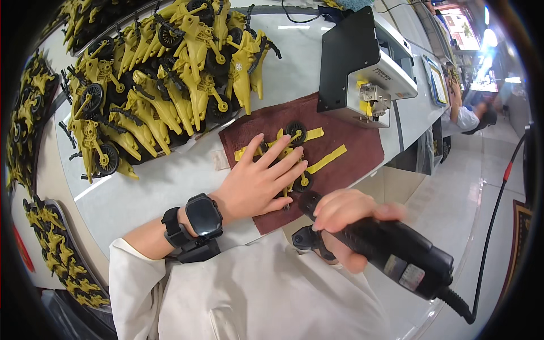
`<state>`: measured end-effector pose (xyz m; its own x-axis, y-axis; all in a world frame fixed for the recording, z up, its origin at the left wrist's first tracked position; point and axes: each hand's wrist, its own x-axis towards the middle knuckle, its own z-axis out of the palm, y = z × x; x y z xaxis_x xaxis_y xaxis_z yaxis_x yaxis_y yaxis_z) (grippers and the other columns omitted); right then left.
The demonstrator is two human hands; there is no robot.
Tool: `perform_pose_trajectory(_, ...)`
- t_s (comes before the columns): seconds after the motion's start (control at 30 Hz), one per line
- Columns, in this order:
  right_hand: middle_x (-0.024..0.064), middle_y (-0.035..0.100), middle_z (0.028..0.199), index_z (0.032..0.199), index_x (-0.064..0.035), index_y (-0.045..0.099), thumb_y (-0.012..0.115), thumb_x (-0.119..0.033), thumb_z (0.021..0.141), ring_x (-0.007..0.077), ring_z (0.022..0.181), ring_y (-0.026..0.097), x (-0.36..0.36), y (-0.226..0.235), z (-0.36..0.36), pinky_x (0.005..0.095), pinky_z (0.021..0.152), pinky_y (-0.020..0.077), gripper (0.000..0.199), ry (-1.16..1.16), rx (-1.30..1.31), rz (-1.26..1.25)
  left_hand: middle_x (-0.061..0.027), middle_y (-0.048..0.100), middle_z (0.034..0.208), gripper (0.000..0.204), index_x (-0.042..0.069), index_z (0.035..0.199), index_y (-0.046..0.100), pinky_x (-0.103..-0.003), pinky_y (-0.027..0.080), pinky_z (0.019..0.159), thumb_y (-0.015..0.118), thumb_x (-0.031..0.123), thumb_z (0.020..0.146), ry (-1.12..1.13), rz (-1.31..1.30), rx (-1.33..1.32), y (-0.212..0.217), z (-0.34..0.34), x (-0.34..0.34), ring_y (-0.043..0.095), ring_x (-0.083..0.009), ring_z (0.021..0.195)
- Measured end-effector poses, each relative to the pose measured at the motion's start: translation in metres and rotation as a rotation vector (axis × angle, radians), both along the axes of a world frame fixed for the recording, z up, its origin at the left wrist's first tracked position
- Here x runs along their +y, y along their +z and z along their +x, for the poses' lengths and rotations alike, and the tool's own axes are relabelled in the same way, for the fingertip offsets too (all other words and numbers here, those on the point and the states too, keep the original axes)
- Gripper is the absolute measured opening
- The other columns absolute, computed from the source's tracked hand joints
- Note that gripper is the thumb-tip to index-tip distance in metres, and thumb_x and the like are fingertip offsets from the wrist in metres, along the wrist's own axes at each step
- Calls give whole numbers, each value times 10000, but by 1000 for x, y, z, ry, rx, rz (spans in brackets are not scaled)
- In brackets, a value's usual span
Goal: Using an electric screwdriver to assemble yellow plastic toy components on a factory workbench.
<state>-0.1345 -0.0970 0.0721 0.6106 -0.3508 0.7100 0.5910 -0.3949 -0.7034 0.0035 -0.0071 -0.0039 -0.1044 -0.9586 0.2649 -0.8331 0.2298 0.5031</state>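
loosely rounded, the right hand (347,214) grips a cylindrical black tool (396,252).

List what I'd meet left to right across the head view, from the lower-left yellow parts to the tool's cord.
Lower-left yellow parts, black watch, left hand, right hand, cord.
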Motion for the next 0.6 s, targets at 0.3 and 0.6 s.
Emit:
perform_pose_trajectory(0.3, 145, 579, 763, 1185, -10, 280, 616, -420, 862, 238, 533, 581, 1, -1, 11, 355, 499, 502, 621, 23, 81, 10, -44, 425, 1367, 672, 159, 1309, 469, -554, 254, 1026, 663, 401, 713, 8, -36, 12, -3, 0, 0, 312, -298, 1329)
perform_pose_trajectory(0.6, 146, 606, 800, 1118, -38, 395, 777, -230, 732, 252, 669, 608, 1, -2, 10, 375, 609, 503, 576, 106, 166, 147, -44, 459, 1333, 598, 155, 1272, 510, -551, 262, 1015, 620, 463, 771, 25, -57, 9, -6, 0, 2, 353, -288, 1299)
